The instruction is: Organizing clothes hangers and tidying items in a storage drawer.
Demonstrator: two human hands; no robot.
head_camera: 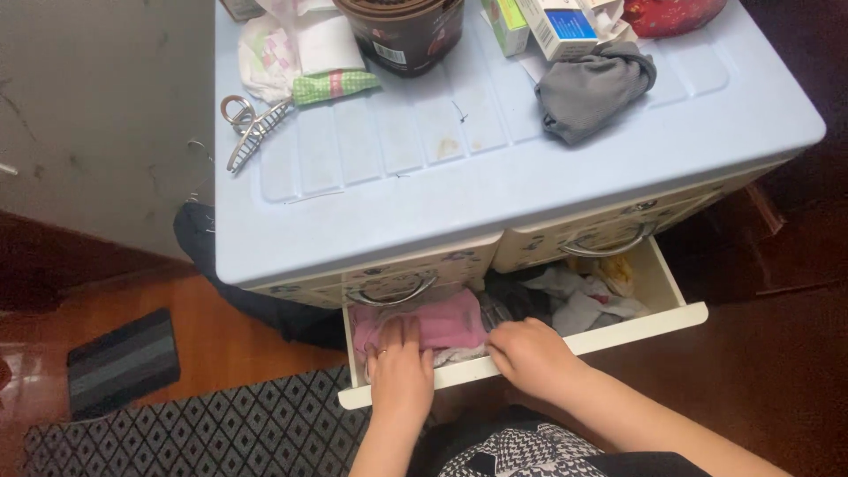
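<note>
Nearest me I see a black-and-white patterned garment (521, 452) at the bottom edge, and my two forearms rising from it. My left hand (399, 364) lies flat, fingers spread, pressing on a pink folded cloth (442, 320) at the near left of the open cream drawer (654, 320). My right hand (530, 352) is loosely curled over the drawer's front rim just right of the pink cloth; I cannot tell whether it grips anything. Farther right in the drawer lie white and dark clothes (579, 296). Above, the pale blue cabinet top (495, 177) carries a grey cloth (594, 88), a metal hair clip (252, 128) and a dark tub (402, 31). A diamond-patterned mat (212, 433) covers the floor at left.
</note>
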